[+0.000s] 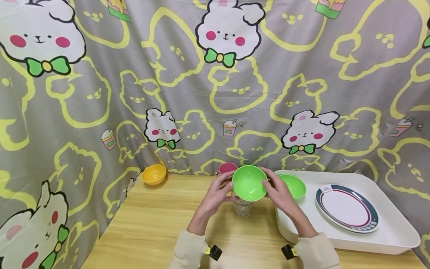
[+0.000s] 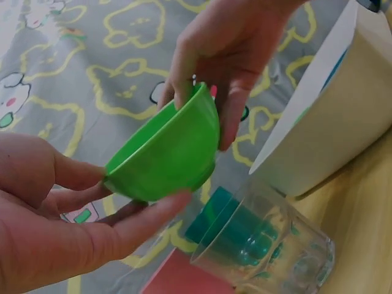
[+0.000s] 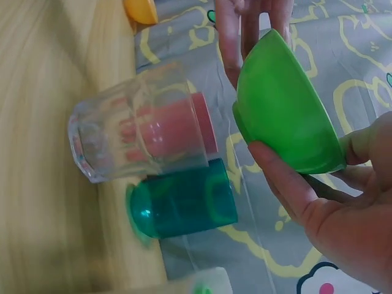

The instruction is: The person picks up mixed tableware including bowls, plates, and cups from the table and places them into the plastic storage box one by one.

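Both hands hold a small green bowl (image 1: 250,183) up over the wooden table, its inside tipped toward the head camera. My left hand (image 1: 216,192) pinches the rim on the left, thumb at the edge and fingers along the outside. On the opposite side, my right hand (image 1: 280,192) grips the rim in the same way. Below the bowl a clear drinking glass (image 1: 242,209) stands on the table, partly hidden by it in the head view. Close behind the glass are a pink cup (image 1: 227,168) and a teal cup (image 3: 190,199), the latter plain in both wrist views.
A white tray (image 1: 356,243) stands on the right, with a second green bowl (image 1: 295,186) and a white plate with a dark green rim band (image 1: 347,209) in it. An orange bowl (image 1: 154,174) sits at the table's back left corner. A patterned curtain (image 1: 188,93) hangs behind.
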Demonstrator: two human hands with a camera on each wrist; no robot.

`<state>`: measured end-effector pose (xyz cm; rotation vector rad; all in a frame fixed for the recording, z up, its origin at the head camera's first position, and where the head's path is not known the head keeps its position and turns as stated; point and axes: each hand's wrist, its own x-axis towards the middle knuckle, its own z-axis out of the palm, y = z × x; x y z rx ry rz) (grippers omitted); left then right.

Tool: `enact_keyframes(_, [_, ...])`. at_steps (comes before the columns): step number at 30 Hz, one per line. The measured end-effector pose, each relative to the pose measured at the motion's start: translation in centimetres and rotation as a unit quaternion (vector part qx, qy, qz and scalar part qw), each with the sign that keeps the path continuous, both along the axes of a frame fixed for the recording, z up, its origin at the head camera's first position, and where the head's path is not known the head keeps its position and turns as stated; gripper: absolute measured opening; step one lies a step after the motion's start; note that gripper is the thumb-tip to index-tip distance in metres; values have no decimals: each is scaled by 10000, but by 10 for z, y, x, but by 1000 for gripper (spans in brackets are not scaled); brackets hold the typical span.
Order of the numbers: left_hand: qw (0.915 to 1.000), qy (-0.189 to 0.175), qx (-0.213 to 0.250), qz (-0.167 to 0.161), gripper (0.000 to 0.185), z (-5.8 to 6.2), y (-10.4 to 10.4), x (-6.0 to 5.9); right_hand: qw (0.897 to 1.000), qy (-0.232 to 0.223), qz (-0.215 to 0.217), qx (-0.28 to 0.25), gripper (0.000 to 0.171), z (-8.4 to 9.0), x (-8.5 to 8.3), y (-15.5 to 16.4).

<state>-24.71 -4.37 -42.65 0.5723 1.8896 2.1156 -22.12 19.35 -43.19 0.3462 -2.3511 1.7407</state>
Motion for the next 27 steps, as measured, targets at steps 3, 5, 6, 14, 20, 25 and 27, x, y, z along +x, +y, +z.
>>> enact_keyframes(3, [9994, 243, -245, 71, 42, 1, -4, -3, 9999, 78, -54, 123, 40, 4, -1, 9])
enact_keyframes(5, [9977, 472, -426, 235, 39, 1, -8, -6, 9996, 126, -124, 236, 39, 7, -2, 15])
enact_keyframes(6, [9965, 567, -510, 331, 38, 0, -10, -7, 9992, 150, -183, 320, 39, 8, -3, 19])
enact_keyframes(14, [9813, 1189, -1152, 987, 31, -5, -40, -16, 9930, 372, -711, 871, 36, 16, -4, 49])
enact_keyframes(20, [9623, 1712, -1636, 1336, 28, -13, -65, -19, 9850, 510, -1001, 1314, 37, 19, -4, 70])
enact_keyframes(25, [9453, 1853, -2078, 1702, 28, -26, -85, -23, 9779, 578, -1170, 1634, 36, 17, -8, 87])
enact_keyframes(27, [9397, 1759, -2280, 1844, 29, -30, -94, -23, 9740, 631, -1246, 1786, 35, 14, -11, 94])
